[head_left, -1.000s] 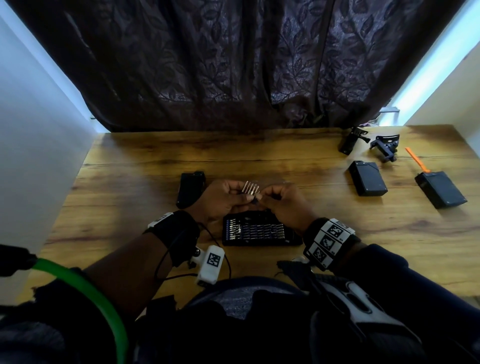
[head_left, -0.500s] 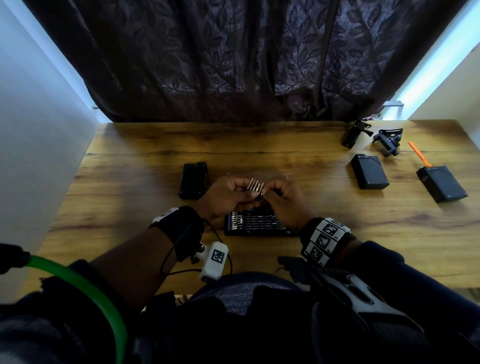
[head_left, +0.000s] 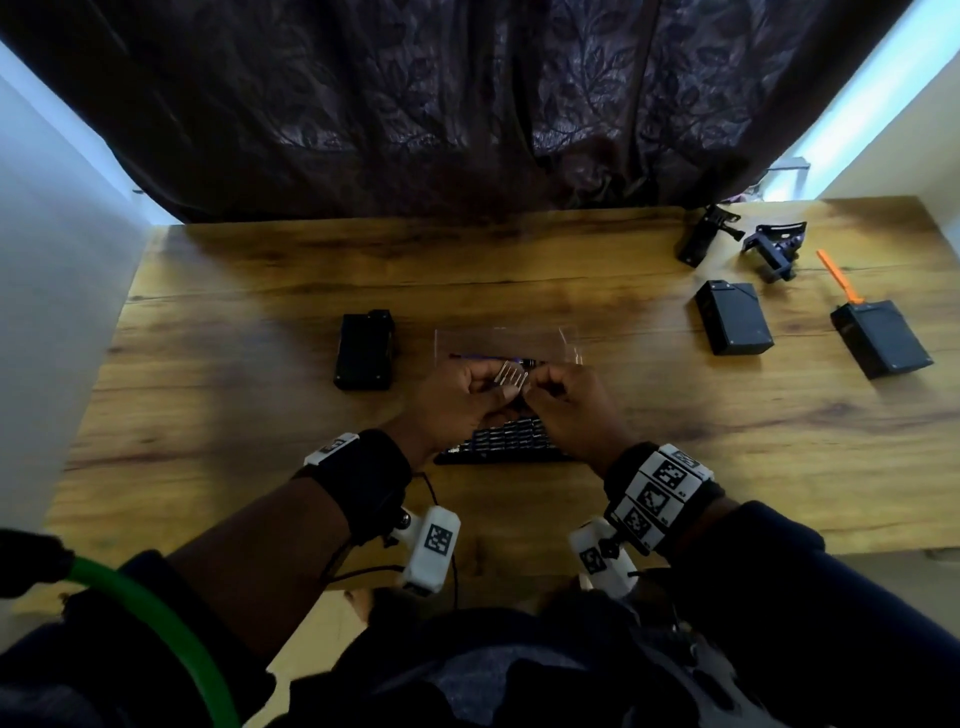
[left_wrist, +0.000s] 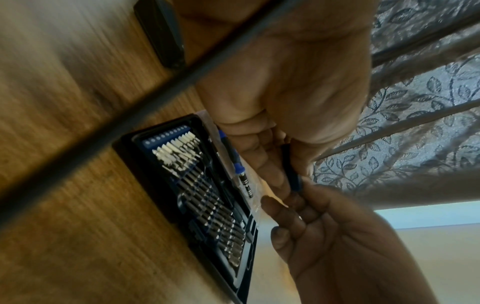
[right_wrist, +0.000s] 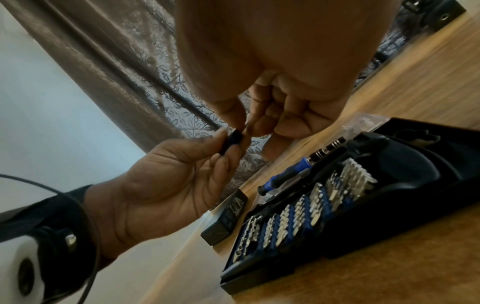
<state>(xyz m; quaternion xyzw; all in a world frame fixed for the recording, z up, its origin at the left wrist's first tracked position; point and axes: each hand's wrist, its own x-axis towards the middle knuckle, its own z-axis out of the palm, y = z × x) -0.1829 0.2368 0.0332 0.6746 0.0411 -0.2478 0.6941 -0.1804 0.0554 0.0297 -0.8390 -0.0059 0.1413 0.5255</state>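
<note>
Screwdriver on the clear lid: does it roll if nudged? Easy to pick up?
Likely rolls: the screwdriver looks round and slim, lying flat on the smooth lid. Probably light, being so thin. Its ribbed metal end should aid grip.

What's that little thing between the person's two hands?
A small black bit holder with a row of silver bits, clearest in the head view. The left hand grips it; the right hand pinches its end.

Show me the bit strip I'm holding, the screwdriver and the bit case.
bit strip (head_left: 511, 374), head view, on its silver bits.
screwdriver (right_wrist: 302, 164), right wrist view, on its blue collar.
bit case (head_left: 498, 458), head view, on its near rim.
</note>
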